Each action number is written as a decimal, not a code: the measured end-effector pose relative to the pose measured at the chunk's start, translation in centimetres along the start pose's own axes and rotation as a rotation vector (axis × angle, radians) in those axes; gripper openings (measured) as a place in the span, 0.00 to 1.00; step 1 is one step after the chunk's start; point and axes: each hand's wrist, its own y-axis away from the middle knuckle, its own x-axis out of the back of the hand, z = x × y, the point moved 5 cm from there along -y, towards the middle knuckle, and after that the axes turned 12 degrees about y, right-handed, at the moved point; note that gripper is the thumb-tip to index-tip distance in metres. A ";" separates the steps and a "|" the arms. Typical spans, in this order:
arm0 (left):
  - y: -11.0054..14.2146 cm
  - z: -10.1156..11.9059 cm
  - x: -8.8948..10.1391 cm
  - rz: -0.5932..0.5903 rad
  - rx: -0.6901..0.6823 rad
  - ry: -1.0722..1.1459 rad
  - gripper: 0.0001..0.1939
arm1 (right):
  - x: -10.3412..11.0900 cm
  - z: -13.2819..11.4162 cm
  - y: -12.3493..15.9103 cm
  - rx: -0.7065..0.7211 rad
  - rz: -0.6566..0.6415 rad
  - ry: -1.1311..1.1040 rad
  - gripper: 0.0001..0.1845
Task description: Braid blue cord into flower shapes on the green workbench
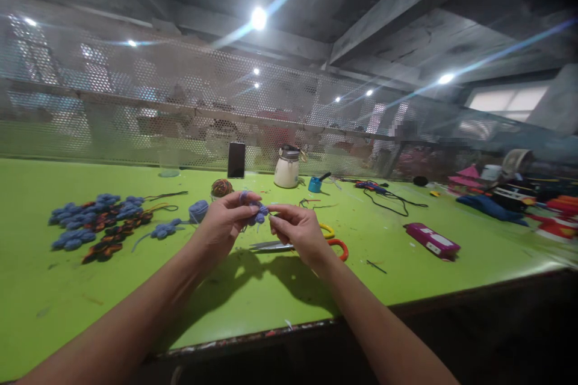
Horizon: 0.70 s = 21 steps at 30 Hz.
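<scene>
Between the fingers of my left hand (pixel 228 215) is a small blue-violet crocheted flower (pixel 259 215), with blue yarn looped over the index finger. My right hand (pixel 298 228) is closed in a pinch at the flower's right edge; what it grips is too small to make out. Under my right hand lie scissors (pixel 339 248) with orange and yellow handles, blades pointing left. A ball of blue yarn (pixel 197 211) rests just beyond my left hand, and behind it sits a brown multicoloured yarn ball (pixel 221 187). One finished-looking blue flower (pixel 165 228) with a yarn tail lies to the left.
A pile of blue and dark orange crocheted flowers (pixel 102 219) covers the left of the green table (pixel 253 307). Along the back stand a phone (pixel 236 160), a white jar (pixel 287 169) and a blue pot (pixel 315 184). A purple box (pixel 432 241) and a dark cord (pixel 397 207) lie right.
</scene>
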 end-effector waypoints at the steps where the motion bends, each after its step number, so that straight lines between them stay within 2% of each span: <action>1: 0.0 0.0 0.0 -0.009 0.009 -0.014 0.09 | 0.0 0.0 0.0 0.009 -0.005 0.010 0.16; 4: -0.1 0.0 0.0 -0.025 0.020 -0.026 0.09 | 0.1 0.0 0.0 0.037 -0.017 0.033 0.16; 8: 0.0 0.3 -0.3 -0.017 -0.016 -0.073 0.15 | 0.0 0.1 0.0 -0.004 -0.028 -0.023 0.17; 13: 0.3 1.1 -1.5 -0.130 -0.095 -0.354 0.43 | -0.4 0.5 0.1 -0.107 -0.055 -0.093 0.19; 15: 0.3 1.3 -1.6 -0.166 -0.116 -0.403 0.48 | -0.4 0.5 0.1 -0.124 -0.059 -0.091 0.20; 18: 0.4 1.4 -1.5 -0.190 -0.121 -0.447 0.50 | -0.4 0.6 0.2 -0.152 -0.060 -0.094 0.20; 21: 0.6 1.7 -1.6 -0.208 -0.183 -0.546 0.45 | -0.3 1.0 0.2 -0.209 -0.086 -0.143 0.20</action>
